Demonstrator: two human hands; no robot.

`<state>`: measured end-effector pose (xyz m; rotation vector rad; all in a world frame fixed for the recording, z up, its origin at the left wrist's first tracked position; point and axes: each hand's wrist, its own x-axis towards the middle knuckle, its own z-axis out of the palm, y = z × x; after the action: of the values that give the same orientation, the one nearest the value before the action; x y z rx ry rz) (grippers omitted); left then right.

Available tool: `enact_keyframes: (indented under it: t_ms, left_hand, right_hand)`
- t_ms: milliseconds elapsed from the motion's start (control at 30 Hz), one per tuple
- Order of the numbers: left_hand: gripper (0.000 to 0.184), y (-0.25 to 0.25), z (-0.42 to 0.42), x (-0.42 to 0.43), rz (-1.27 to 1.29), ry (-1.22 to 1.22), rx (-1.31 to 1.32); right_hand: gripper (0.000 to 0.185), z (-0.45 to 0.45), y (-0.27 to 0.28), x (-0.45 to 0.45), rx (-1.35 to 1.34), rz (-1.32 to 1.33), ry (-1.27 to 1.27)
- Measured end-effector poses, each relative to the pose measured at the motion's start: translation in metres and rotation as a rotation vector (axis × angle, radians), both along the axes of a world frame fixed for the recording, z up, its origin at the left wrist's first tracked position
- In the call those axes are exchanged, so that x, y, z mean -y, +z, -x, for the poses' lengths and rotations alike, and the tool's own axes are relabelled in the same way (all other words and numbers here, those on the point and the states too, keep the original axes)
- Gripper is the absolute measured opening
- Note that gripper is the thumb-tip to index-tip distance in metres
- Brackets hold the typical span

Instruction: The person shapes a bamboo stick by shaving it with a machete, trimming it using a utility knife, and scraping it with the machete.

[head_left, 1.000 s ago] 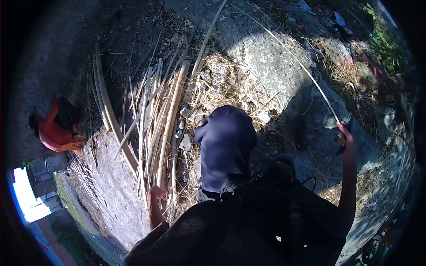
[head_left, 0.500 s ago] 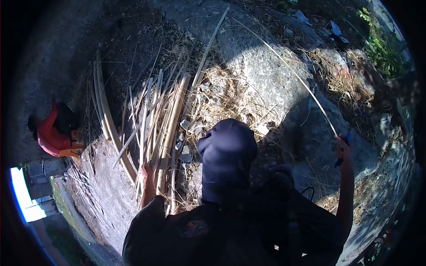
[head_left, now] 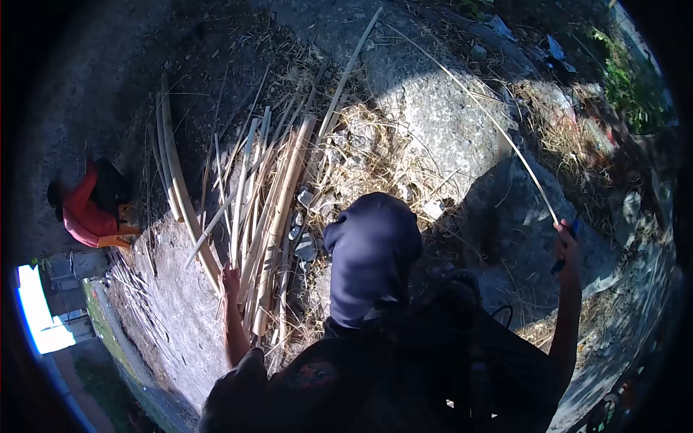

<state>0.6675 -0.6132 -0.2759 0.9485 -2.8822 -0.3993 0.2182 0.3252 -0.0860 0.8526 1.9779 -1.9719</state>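
Note:
On the right, my right hand [head_left: 568, 245] is closed round the near end of a long, thin bamboo strip [head_left: 498, 128], which reaches in a shallow curve toward the top middle. A blue and dark object [head_left: 575, 228] shows at the same hand; its kind is not clear. My left hand [head_left: 229, 280] is at the lower left, its fingers closed at the lower end of a pale bamboo strip [head_left: 243, 180]. Beside it lies a bundle of split bamboo [head_left: 285, 209], with thicker curved bamboo pieces [head_left: 175, 162] to its left.
A dark cloth-covered form [head_left: 372, 252] stands between my hands, probably my knee. Dry shavings [head_left: 372, 155] and stones litter the ground by a large sunlit rock [head_left: 426, 115]. At the far left, a person in red [head_left: 90, 209] sits on an orange seat [head_left: 119, 234].
My left hand has shifted slightly left, and more of its forearm shows. My right hand has moved a little right and down with the strip. The view has shifted slightly.

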Motion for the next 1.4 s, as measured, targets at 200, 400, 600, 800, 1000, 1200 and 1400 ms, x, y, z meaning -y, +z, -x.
enact_keyframes:
  t_ms: [200, 400, 600, 800, 1000, 1200, 1400]
  left_hand:
    - [0.025, 0.012, 0.027, 0.001, -0.59, 0.105, -0.48]
    - [0.024, 0.189, 0.225, -0.145, -0.346, -0.16, 0.004]
    - [0.028, 0.215, 0.339, -0.258, 0.31, -0.53, -0.066]
    - [0.037, 0.258, 0.419, -0.359, 0.099, -0.637, 0.099]
    - [0.043, 0.27, 0.45, -0.385, 0.086, -0.868, -0.15]
    - [0.04, 0.303, 0.503, -0.432, -0.092, -1.183, -0.455]
    - [0.045, 0.413, 0.533, -0.472, -1.019, -1.149, 0.135]
  right_hand:
    - [0.032, 0.003, -0.015, -0.019, -0.019, 0.077, -0.001]
    - [0.036, 0.0, -0.002, -0.006, -0.037, 0.032, 0.022]
    - [0.038, -0.004, 0.006, -0.006, -0.077, 0.001, 0.039]
    - [0.028, -0.012, 0.011, 0.0, -0.169, -0.043, 0.076]
    - [0.023, -0.015, 0.011, 0.005, -0.075, -0.072, 0.104]
    - [0.024, -0.018, 0.015, -0.005, -0.1, -0.004, 0.041]
    - [0.021, -0.019, 0.029, 0.0, -0.25, 0.058, 0.012]
